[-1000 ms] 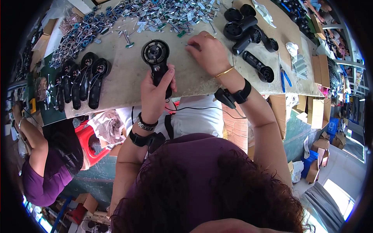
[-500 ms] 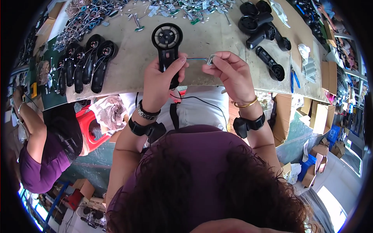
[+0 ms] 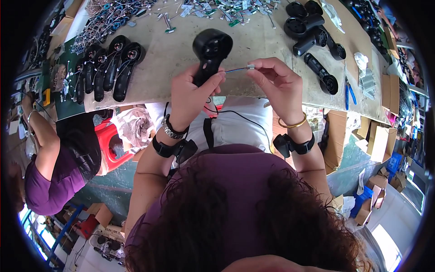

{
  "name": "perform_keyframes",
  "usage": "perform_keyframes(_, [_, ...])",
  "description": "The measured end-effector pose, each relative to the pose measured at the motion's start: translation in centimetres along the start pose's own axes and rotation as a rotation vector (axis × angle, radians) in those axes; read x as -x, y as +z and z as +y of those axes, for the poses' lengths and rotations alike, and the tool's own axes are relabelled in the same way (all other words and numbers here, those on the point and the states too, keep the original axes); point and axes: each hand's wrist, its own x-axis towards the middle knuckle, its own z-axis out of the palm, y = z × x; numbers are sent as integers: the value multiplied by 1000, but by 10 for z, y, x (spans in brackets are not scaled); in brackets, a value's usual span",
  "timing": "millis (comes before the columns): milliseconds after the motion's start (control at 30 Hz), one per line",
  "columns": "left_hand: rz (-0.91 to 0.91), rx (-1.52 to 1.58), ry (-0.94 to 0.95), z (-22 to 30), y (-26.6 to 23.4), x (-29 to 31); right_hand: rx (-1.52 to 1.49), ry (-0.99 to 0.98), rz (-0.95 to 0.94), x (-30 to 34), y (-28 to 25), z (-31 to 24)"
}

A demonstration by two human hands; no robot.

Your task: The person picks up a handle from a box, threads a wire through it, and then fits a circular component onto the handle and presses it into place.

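Observation:
My left hand (image 3: 188,97) is closed around the handle of a black handheld fan casing (image 3: 212,46), its round head tilted up and away from me. Thin coloured wires (image 3: 235,70) stretch from beside the handle across to my right hand (image 3: 283,86). Between that thumb and forefinger I pinch a small pale circuit board (image 3: 250,66) at the wires' end. Both hands are above the near edge of the table; my left fingers hide most of the handle.
Left on the table (image 3: 167,63), several black fan halves (image 3: 122,70) with wired motors lie beside a heap of wired motors (image 3: 106,25). Small circuit boards (image 3: 222,9) are scattered at the back. Black casings (image 3: 301,22), blue-handled pliers (image 3: 350,93) lie right. Another person (image 3: 59,172) works at left.
The fan casing has turned, so its round head now tilts right and its grille faces me less. The small board has rotated in my right fingers. The whole view has shifted slightly.

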Motion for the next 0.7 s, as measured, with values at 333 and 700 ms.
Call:
perform_keyframes(333, [-65,-591,165,-12,5,8,668,-406,-158,-6,6,-47])
perform_keyframes(700, [-203,-269,-3,9,-9,4,111,-320,221,-9,1,-44])
